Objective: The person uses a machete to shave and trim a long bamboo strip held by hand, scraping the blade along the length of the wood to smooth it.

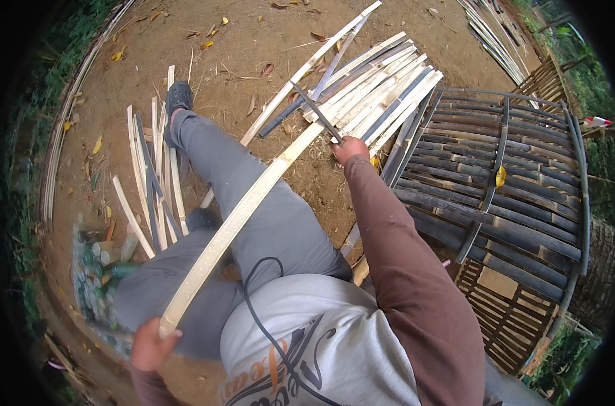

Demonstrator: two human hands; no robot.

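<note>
Long pale bamboo strip runs diagonally across the grey-trousered leg; left hand has its fingers closed around the strip's near end. Right hand, just beside the strip's far stretch, grips a dark blade resting against it. Beyond the strip, a pile of split slats on bare dirt; to its right, a dark woven bamboo panel.

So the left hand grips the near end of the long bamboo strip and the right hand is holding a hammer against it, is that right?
Not quite. In the head view the right hand holds a dark blade, not a hammer, against the long bamboo strip. The left hand does grip its near end.
</note>
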